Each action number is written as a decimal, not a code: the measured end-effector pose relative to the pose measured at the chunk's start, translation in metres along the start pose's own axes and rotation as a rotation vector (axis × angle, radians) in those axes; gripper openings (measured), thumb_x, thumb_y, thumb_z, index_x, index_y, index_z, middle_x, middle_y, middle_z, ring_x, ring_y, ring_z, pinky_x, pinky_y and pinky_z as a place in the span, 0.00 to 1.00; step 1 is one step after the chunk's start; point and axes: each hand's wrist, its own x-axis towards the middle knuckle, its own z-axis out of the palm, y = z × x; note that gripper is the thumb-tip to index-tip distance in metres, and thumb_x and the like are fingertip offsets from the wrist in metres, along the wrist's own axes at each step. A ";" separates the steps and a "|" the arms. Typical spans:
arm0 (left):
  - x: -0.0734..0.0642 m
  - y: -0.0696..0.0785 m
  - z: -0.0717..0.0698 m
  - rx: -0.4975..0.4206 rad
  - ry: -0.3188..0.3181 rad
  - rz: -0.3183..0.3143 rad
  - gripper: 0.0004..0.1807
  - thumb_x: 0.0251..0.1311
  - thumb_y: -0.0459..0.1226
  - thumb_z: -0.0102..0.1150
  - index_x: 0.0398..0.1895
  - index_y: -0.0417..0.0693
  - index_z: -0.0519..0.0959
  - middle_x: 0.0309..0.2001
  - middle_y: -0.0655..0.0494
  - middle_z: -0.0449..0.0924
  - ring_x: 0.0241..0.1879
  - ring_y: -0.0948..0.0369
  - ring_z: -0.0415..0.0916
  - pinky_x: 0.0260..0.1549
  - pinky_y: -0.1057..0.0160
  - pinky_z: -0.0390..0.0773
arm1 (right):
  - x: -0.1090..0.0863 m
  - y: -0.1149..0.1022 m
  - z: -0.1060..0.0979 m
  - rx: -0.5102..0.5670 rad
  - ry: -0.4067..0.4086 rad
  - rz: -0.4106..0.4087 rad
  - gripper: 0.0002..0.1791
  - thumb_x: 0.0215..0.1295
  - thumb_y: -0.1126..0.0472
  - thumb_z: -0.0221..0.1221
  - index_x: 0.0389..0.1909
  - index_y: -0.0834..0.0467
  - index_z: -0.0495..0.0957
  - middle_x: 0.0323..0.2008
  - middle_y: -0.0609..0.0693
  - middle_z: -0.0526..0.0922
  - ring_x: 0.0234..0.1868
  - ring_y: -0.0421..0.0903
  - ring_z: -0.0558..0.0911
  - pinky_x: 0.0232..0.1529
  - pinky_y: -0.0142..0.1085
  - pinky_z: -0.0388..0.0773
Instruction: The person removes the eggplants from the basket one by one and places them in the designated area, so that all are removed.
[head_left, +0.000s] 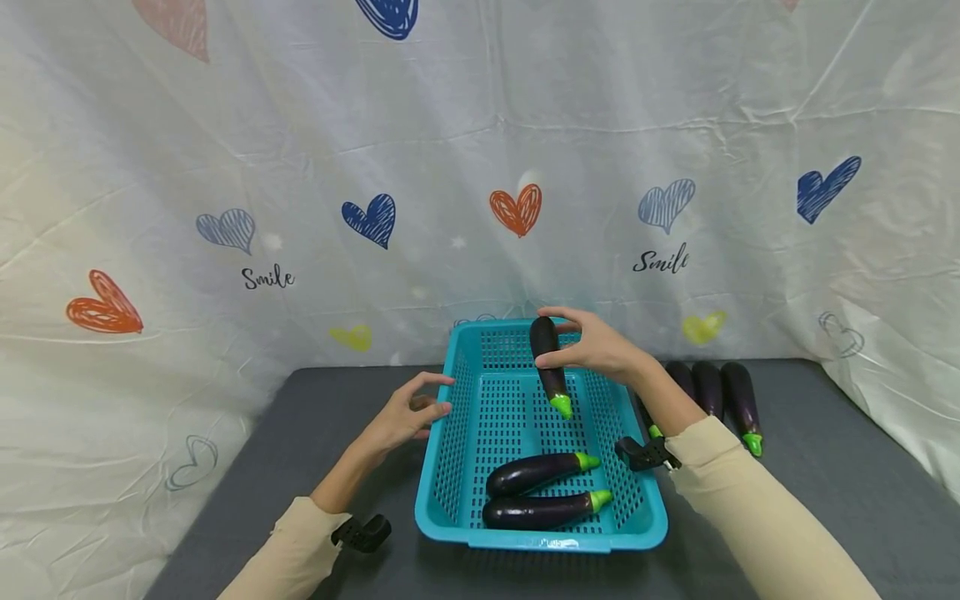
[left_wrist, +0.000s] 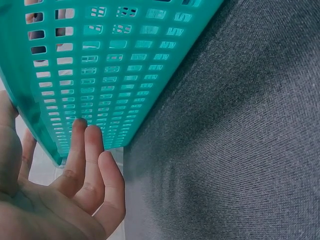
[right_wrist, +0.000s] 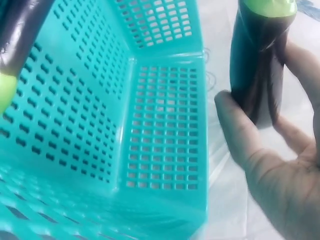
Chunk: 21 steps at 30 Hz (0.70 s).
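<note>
Eggplant (head_left: 554, 381) held over blue basket (head_left: 540, 542)

Right grip (head_left: 596, 343) pinches it near the blunt end, green stem toward the near side. Inside the basket, two eggplants (head_left: 534, 474) lie crosswise at the near end. Left grip (head_left: 399, 417) is relaxed beside the left wall; contact cannot be confirmed. More eggplants (head_left: 739, 396) lie on the desk (head_left: 802, 442), right of the basket. Recommended: lower it clear of the rim, align it with the pair, release near the basket bottom.
</note>
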 end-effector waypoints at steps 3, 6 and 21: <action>0.000 0.000 0.000 -0.003 -0.002 0.009 0.25 0.75 0.39 0.58 0.72 0.48 0.67 0.37 0.47 0.79 0.30 0.50 0.67 0.32 0.50 0.74 | -0.004 0.000 -0.004 0.028 0.034 0.004 0.46 0.62 0.63 0.73 0.78 0.54 0.60 0.70 0.68 0.59 0.58 0.64 0.77 0.53 0.52 0.79; 0.000 0.001 0.001 -0.001 -0.002 0.003 0.26 0.75 0.39 0.59 0.72 0.48 0.67 0.37 0.48 0.79 0.32 0.48 0.69 0.34 0.51 0.76 | -0.008 -0.002 -0.008 0.061 0.064 0.014 0.46 0.61 0.63 0.73 0.78 0.54 0.60 0.70 0.67 0.59 0.58 0.64 0.77 0.54 0.52 0.79; -0.002 0.004 0.001 -0.002 0.004 -0.018 0.27 0.75 0.40 0.59 0.73 0.50 0.67 0.42 0.46 0.81 0.37 0.54 0.73 0.38 0.48 0.77 | -0.025 -0.010 -0.034 0.016 0.099 -0.013 0.47 0.63 0.62 0.72 0.79 0.53 0.57 0.71 0.67 0.60 0.60 0.66 0.75 0.54 0.56 0.78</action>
